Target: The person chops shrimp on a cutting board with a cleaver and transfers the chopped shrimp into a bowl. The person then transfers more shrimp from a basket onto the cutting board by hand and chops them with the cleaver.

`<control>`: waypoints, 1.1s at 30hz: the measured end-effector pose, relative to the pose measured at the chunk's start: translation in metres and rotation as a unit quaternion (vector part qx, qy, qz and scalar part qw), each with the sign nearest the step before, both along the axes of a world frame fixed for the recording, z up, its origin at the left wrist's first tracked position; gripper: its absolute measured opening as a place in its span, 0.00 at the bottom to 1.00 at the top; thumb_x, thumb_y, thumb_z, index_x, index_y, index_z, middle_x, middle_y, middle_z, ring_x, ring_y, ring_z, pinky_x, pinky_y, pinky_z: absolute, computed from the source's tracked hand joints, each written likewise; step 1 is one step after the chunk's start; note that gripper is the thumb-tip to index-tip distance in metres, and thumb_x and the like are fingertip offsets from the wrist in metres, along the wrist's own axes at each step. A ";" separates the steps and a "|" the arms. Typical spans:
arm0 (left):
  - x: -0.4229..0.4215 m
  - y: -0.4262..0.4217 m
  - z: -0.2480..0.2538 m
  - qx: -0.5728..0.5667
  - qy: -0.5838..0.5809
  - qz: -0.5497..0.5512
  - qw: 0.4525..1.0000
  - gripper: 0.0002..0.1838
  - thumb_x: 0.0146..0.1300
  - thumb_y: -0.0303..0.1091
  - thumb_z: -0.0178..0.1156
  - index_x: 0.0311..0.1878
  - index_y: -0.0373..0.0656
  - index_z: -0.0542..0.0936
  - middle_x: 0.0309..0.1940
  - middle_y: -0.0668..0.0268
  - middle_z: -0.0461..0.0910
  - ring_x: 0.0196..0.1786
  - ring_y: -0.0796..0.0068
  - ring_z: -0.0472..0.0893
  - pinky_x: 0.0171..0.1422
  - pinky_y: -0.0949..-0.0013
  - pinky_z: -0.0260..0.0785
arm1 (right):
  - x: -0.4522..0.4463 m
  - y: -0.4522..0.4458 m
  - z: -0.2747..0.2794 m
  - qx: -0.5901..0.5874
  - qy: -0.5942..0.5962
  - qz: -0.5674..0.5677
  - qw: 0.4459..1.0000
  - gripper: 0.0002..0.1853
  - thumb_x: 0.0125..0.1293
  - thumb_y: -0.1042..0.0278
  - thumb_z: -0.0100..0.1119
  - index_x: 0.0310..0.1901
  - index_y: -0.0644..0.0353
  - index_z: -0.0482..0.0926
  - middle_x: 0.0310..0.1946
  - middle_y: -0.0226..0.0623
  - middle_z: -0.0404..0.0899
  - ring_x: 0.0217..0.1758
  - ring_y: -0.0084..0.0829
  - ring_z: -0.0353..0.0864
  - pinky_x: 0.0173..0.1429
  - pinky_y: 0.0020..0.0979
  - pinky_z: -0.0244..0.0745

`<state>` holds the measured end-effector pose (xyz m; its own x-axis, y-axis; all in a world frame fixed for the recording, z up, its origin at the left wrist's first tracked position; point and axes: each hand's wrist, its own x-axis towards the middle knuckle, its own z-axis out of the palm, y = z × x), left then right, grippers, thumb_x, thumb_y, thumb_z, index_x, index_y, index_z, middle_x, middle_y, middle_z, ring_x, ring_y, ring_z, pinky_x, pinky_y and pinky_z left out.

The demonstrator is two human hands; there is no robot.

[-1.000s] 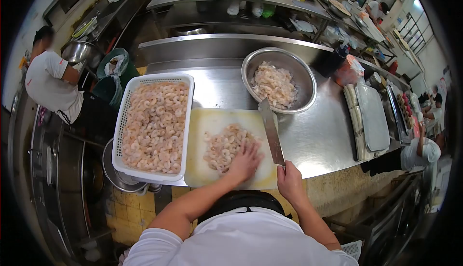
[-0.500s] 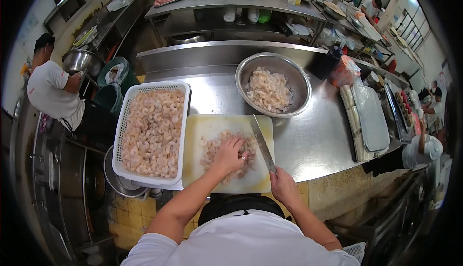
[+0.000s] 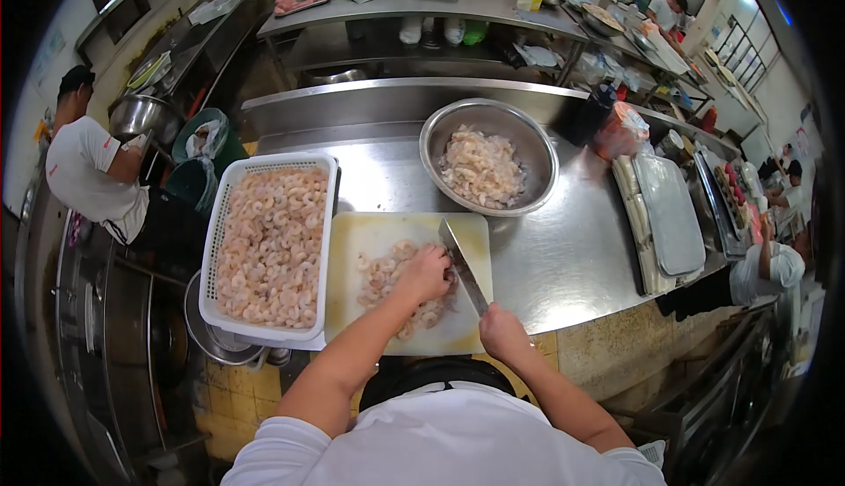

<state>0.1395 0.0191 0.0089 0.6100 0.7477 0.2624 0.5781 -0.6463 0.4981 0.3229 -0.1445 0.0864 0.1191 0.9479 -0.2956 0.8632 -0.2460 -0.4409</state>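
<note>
My right hand (image 3: 504,332) grips the handle of a large knife (image 3: 466,270). Its blade points up and to the left across the right side of a white cutting board (image 3: 405,224). Curled beside the blade is my left hand (image 3: 425,273), its fingertips closed on peeled shrimp at the edge of the pile; the pieces under it are mostly hidden. Loose shrimp (image 3: 380,279) spread over the middle of the board. To the left stands a white perforated basket (image 3: 329,248) full of peeled shrimp. Behind the board, a steel bowl (image 3: 541,169) holds a mound of shrimp pieces.
The steel table (image 3: 572,257) has a raised back edge. Stacked trays (image 3: 671,217) and a dark bottle (image 3: 591,114) stand at the right. A metal pot (image 3: 211,332) sits below the basket. One person (image 3: 92,165) works at the left, others at the far right.
My left hand has gone from lying spread over the shrimp to curled fingers beside the blade. The knife has moved left toward those fingers, still in my right hand.
</note>
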 end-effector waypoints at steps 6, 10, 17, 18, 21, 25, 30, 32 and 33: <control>-0.004 0.007 -0.001 0.001 -0.021 -0.047 0.999 0.08 0.55 0.35 0.71 0.33 0.41 0.88 0.41 0.59 0.82 0.49 0.53 0.83 0.56 0.53 0.80 | -0.001 0.014 0.003 0.041 0.031 -0.007 0.999 0.14 0.78 0.64 0.52 0.44 0.69 0.76 0.35 0.67 0.85 0.42 0.71 0.85 0.50 0.66 0.78; -0.011 0.006 -0.008 0.008 -0.055 -0.057 0.997 0.06 0.53 0.32 0.71 0.32 0.42 0.87 0.39 0.59 0.82 0.46 0.54 0.84 0.53 0.53 0.81 | 0.001 -0.007 0.021 0.039 0.016 0.002 0.999 0.13 0.79 0.64 0.53 0.44 0.69 0.76 0.33 0.66 0.84 0.40 0.72 0.84 0.48 0.66 0.78; -0.010 0.009 -0.014 0.022 -0.076 -0.065 0.995 0.05 0.49 0.30 0.71 0.30 0.42 0.87 0.39 0.60 0.83 0.46 0.55 0.84 0.53 0.55 0.82 | 0.003 -0.013 0.035 0.012 -0.033 0.038 0.999 0.12 0.79 0.65 0.52 0.42 0.67 0.75 0.32 0.62 0.86 0.35 0.66 0.87 0.41 0.63 0.82; -0.011 0.009 -0.013 0.021 -0.072 -0.066 0.995 0.05 0.49 0.30 0.71 0.30 0.42 0.87 0.39 0.60 0.83 0.46 0.55 0.84 0.54 0.55 0.81 | 0.003 -0.012 0.036 0.012 -0.036 0.043 0.998 0.12 0.79 0.65 0.52 0.42 0.67 0.75 0.32 0.62 0.86 0.35 0.65 0.87 0.41 0.62 0.83; -0.011 0.008 -0.009 0.016 -0.060 -0.073 0.995 0.05 0.50 0.30 0.71 0.31 0.42 0.87 0.40 0.60 0.83 0.47 0.56 0.84 0.55 0.56 0.81 | 0.003 -0.013 0.042 0.016 -0.043 0.057 0.997 0.11 0.79 0.66 0.52 0.42 0.66 0.75 0.31 0.61 0.86 0.34 0.64 0.88 0.39 0.60 0.83; -0.013 0.009 -0.002 0.014 -0.044 -0.077 0.996 0.05 0.50 0.31 0.71 0.32 0.43 0.88 0.40 0.61 0.84 0.47 0.56 0.84 0.55 0.57 0.81 | 0.002 -0.011 0.039 0.021 -0.047 0.070 0.996 0.10 0.77 0.67 0.52 0.42 0.66 0.75 0.31 0.60 0.85 0.34 0.63 0.88 0.39 0.60 0.83; -0.013 0.009 -0.009 0.002 -0.045 -0.078 0.996 0.06 0.47 0.28 0.71 0.31 0.47 0.89 0.42 0.64 0.86 0.49 0.58 0.85 0.55 0.57 0.82 | -0.006 0.015 0.020 0.011 -0.017 0.080 0.997 0.09 0.77 0.68 0.53 0.42 0.67 0.75 0.32 0.61 0.85 0.36 0.65 0.87 0.42 0.60 0.83; -0.013 0.012 -0.013 -0.001 -0.039 -0.080 0.996 0.06 0.47 0.29 0.71 0.32 0.47 0.89 0.42 0.65 0.86 0.49 0.59 0.86 0.54 0.57 0.83 | -0.011 0.032 0.001 0.038 -0.016 0.080 0.996 0.09 0.76 0.69 0.53 0.42 0.68 0.74 0.32 0.62 0.85 0.37 0.65 0.87 0.44 0.61 0.82; -0.015 0.010 -0.012 -0.007 -0.026 -0.072 0.997 0.06 0.47 0.29 0.71 0.32 0.47 0.89 0.42 0.65 0.86 0.48 0.59 0.86 0.53 0.58 0.83 | -0.011 0.032 -0.001 0.044 -0.011 0.077 0.996 0.09 0.76 0.69 0.53 0.42 0.68 0.74 0.33 0.62 0.85 0.37 0.66 0.87 0.44 0.61 0.82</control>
<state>0.1243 0.0296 -0.0029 0.6967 0.6576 0.2865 0.4529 -0.7130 0.5353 0.3123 -0.1122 0.0856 -0.0249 0.9773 -0.2103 0.8974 -0.0708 -0.4354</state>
